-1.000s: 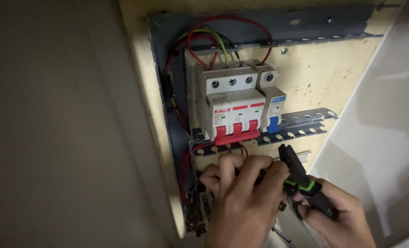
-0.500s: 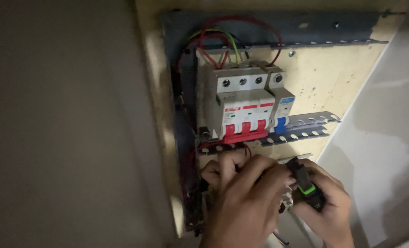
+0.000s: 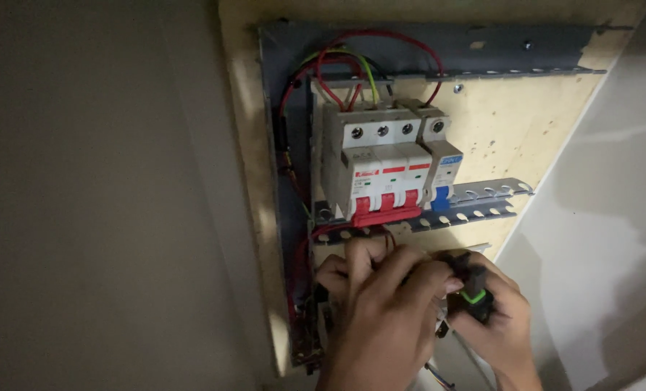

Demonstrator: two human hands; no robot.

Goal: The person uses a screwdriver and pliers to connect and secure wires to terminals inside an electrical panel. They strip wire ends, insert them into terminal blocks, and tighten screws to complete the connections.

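A white three-pole circuit breaker [image 3: 378, 170] with red levers sits on a metal rail [image 3: 482, 203], and a narrower breaker with a blue lever [image 3: 442, 166] stands beside it. Red and yellow-green wires [image 3: 337, 69] loop above them. Below the breakers, my left hand [image 3: 381, 311] pinches red wires [image 3: 323, 235] at the lower part of the panel. My right hand [image 3: 500, 322] grips a black tool with a green band [image 3: 471, 289], its tip hidden behind my left hand's fingers.
The parts are mounted on a plywood board [image 3: 526, 123] with a grey metal frame [image 3: 424, 43]. A dim wall [image 3: 105, 203] lies to the left and a white wall [image 3: 613, 239] to the right.
The view has shifted, so the panel sits lower and further right in frame. My right hand has brought the black tool in closer to my left hand's fingers.
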